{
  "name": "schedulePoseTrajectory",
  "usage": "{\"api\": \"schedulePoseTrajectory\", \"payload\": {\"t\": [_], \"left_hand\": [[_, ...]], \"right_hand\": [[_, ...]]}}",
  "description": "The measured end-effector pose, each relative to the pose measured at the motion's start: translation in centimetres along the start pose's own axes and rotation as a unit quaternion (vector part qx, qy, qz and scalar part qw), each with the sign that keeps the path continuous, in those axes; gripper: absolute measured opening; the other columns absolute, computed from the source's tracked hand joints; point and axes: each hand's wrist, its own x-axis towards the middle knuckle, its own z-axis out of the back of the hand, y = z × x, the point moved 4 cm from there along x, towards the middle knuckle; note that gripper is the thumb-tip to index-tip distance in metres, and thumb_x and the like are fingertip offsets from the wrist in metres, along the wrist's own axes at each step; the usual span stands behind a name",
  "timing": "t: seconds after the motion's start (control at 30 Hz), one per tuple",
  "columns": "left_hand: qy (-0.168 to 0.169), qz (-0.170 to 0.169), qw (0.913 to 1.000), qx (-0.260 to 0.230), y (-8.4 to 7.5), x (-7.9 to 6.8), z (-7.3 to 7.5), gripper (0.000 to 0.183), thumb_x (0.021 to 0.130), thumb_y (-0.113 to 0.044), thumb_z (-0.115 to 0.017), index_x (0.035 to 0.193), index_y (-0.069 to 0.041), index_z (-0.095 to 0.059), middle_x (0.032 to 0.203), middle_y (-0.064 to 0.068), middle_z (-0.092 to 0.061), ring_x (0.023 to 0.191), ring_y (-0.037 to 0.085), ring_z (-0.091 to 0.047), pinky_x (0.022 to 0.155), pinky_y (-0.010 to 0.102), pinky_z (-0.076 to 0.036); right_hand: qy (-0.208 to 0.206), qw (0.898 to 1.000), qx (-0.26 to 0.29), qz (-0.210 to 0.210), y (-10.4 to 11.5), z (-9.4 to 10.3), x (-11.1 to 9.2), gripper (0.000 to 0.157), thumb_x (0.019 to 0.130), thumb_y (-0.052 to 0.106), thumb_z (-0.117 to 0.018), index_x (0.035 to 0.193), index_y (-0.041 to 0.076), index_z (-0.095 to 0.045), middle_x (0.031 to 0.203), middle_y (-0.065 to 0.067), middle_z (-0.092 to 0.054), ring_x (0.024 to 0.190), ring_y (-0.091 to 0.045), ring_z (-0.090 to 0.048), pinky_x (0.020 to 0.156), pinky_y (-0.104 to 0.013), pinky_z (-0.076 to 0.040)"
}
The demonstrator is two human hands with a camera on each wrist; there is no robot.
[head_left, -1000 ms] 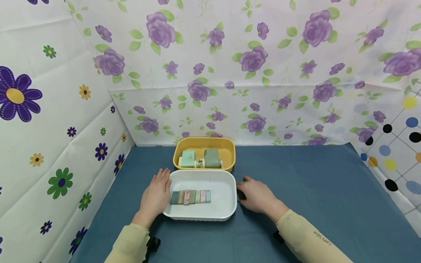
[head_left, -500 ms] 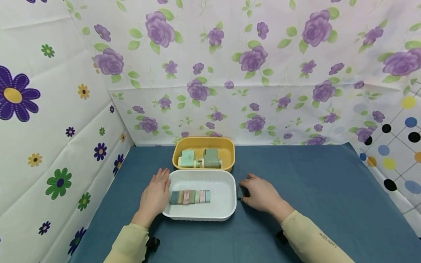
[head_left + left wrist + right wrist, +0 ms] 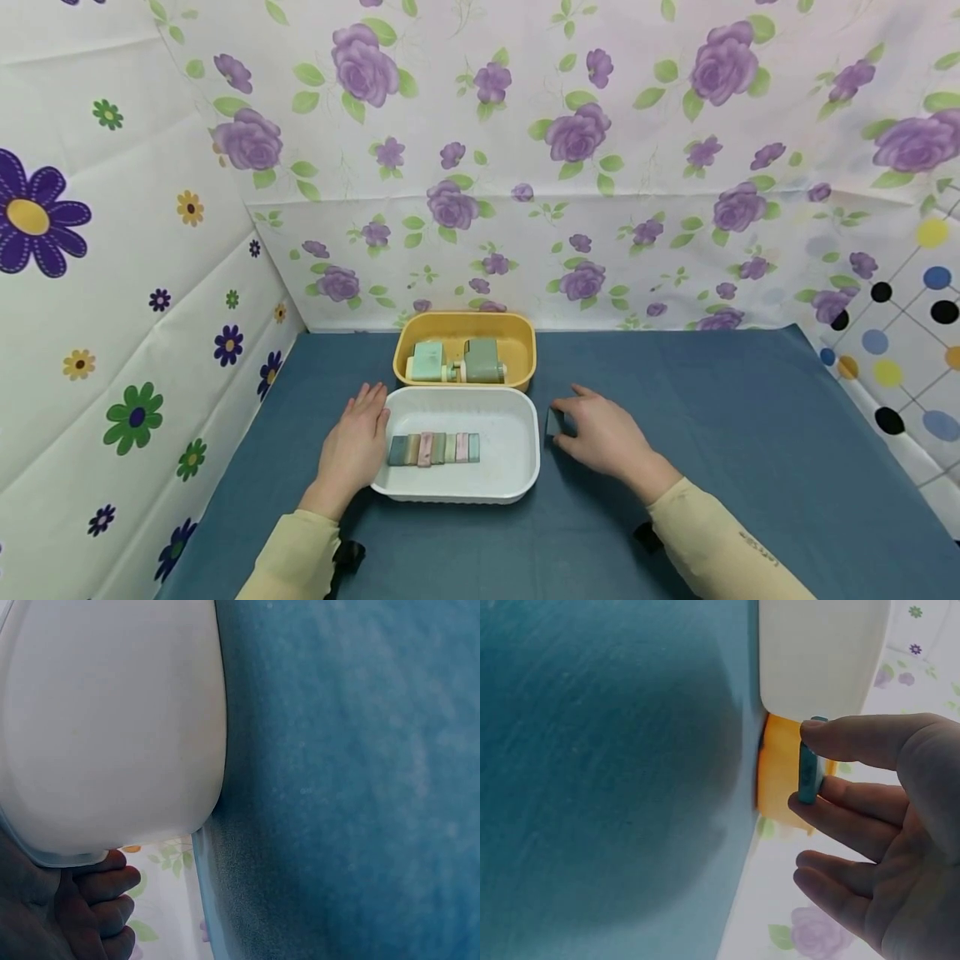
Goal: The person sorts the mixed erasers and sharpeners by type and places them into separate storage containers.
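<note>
My right hand (image 3: pixel 606 437) pinches a small, thin teal block (image 3: pixel 555 422) just right of the white plastic bin (image 3: pixel 513 442). The right wrist view shows this block (image 3: pixel 808 774) upright between thumb and fingertips, above the blue cloth. My left hand (image 3: pixel 352 446) rests along the bin's left rim with its fingers straight. From below, the left wrist view shows that hand (image 3: pixel 97 907) against the rim. Inside the bin, a row of several slim blocks (image 3: pixel 440 449) in green, pink, tan and teal lies side by side on the left.
Behind the white bin stands a yellow bin (image 3: pixel 519 343). It contains a mint-green bottle-like item (image 3: pixel 428 361) and a grey-green one (image 3: pixel 482 360). Blue cloth (image 3: pixel 712 417) covers the table, and flowered sheets (image 3: pixel 630 208) hang behind and at the left.
My right hand has shifted right and slightly away from me, off the white bin's right side, with the teal block now showing more between its fingers. My left hand has stayed put.
</note>
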Motion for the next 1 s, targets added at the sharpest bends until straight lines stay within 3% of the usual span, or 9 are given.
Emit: {"api": "schedulePoseTrajectory", "payload": {"t": [0.5,1.0], "left_hand": [[0.003,0.003,1.0,-0.002,0.2,0.0,-0.1,0.049,0.116,-0.017,-0.047,0.158,0.007,-0.045,0.164,0.022,-0.044,0.158,0.038,-0.03,0.131,0.055,-0.023],[0.006,0.01,0.9999,0.0,0.1,0.0,0.0,0.049,0.116,-0.017,-0.046,0.159,0.007,-0.044,0.165,0.022,-0.043,0.159,0.038,-0.029,0.131,0.056,-0.023]], "right_hand": [[-0.081,0.996,0.048,-0.003,0.8,1.6,-0.2,0.048,0.092,0.029,-0.086,0.134,0.009,-0.076,0.13,-0.011,-0.075,0.14,-0.039,-0.058,0.099,-0.061,-0.059],[-0.098,0.992,0.077,0.019,2.4,1.9,-0.4,0.051,0.091,0.027,-0.088,0.137,0.009,-0.074,0.133,-0.011,-0.074,0.141,-0.037,-0.057,0.1,-0.059,-0.059]]}}
